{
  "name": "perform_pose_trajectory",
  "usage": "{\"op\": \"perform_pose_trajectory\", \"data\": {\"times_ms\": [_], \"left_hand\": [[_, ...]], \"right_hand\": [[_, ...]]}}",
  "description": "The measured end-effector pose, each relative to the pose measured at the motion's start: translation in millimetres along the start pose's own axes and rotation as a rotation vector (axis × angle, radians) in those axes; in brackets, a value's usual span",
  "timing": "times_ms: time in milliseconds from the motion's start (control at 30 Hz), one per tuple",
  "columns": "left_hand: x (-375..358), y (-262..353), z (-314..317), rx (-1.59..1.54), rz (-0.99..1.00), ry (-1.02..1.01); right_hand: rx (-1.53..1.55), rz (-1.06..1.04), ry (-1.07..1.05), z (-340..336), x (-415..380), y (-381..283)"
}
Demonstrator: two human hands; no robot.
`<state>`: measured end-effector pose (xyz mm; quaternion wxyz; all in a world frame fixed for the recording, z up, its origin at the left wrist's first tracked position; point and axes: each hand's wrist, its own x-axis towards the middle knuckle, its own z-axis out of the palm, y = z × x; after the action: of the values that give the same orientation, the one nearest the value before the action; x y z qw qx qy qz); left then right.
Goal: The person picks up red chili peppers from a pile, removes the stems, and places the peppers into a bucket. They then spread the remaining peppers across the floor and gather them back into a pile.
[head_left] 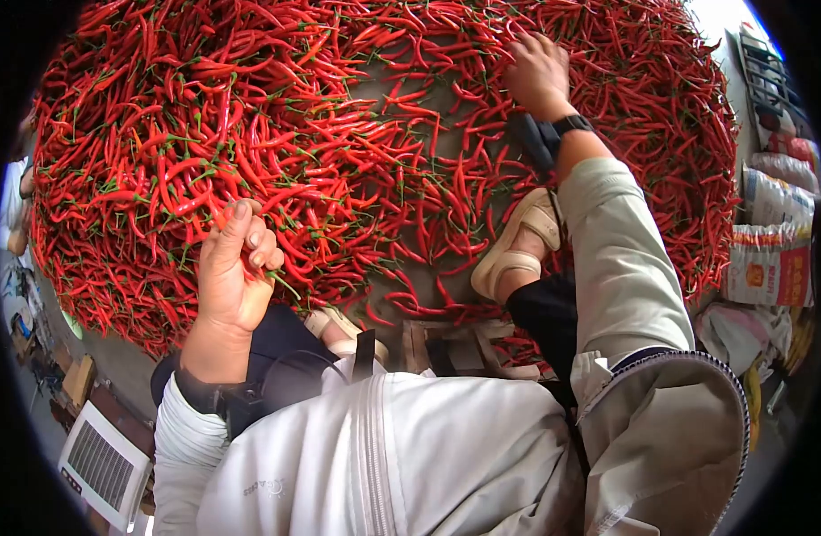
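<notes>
— What lay under the person?

— A wide heap of slim, glossy red chilli peppers with thin green stems [250,116], spread over grey floor [410,89] (far too many to count), curved and tapering, tangled every way.

— And the two hands?

— The left hand [234,268] was raised over the heap's near edge, fingers curled together on one small red chilli with a green stem [276,279]. The right hand [537,73] rested down among the peppers at the far side, fingers bent; whether it gripped any I could not tell.

— Anything else?

— Two beige strapped sandals [518,246], one black wristband [573,123], and printed sacks [772,241] stacked at the right.
</notes>
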<state>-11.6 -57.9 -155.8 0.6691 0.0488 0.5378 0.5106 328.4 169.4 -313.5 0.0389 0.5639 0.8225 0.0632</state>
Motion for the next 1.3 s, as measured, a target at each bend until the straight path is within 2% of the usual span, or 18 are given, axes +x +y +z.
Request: {"op": "perform_pose_trajectory", "data": {"times_ms": [67,100,200,267,300,533,567,600,667,733,767,867,933,1067,1133,1167,1200,1300], "left_hand": [[2,-1,2,0.005,0.005,0.010],[3,-2,2,0.007,0.003,0.019],[4,0,2,0.016,0.019,0.020],[5,0,0,0.018,0.025,0.030],[4,0,-2,0.020,0.028,0.033],[-3,5,-3,-0.004,0.036,0.008],[-5,5,-3,-0.001,0.038,0.007],[-7,5,-2,0.003,0.038,0.007],[-9,4,-1,0.000,0.038,0.007],[-10,4,0,0.007,0.045,-0.021],[-10,4,1,0.005,0.047,-0.025],[-10,4,3,0.018,0.061,-0.053],[-11,6,4,0.027,0.076,-0.032],[-11,4,-2,0.026,0.064,-0.010],[-10,5,-3,0.026,0.064,-0.022],[-9,6,-3,0.019,0.063,-0.025],[-10,6,-2,0.012,0.061,-0.021],[-11,7,0,0.016,0.066,-0.025]], "right_hand": [[0.143,-0.206,0.084,8,20,-25],[0.147,-0.198,0.013,16,25,-35],[0.099,0.021,-0.384,1,22,-27],[0.104,0.245,-0.423,3,7,-2],[0.161,0.342,-0.524,7,4,18],[-0.214,0.278,-0.710,-42,-64,47],[-0.311,0.176,-0.581,-44,-74,46],[-0.317,0.176,-0.581,-50,-81,41],[-0.384,-0.225,-0.348,-60,-91,19],[-0.092,-0.457,-0.549,-56,-96,-25],[0.220,-0.650,-0.347,-49,-113,-40],[0.360,-0.978,-0.401,-28,-153,-92],[0.309,-0.911,-0.677,-20,-161,-99],[0.225,-0.851,-0.800,-19,-157,-62],[0.156,-0.807,-0.964,-11,-154,-47],[0.223,-0.699,-1.026,-31,-141,-48],[0.219,-0.704,-1.032,-30,-135,-44],[0.194,-0.328,-0.723,-14,-108,-34]]}}
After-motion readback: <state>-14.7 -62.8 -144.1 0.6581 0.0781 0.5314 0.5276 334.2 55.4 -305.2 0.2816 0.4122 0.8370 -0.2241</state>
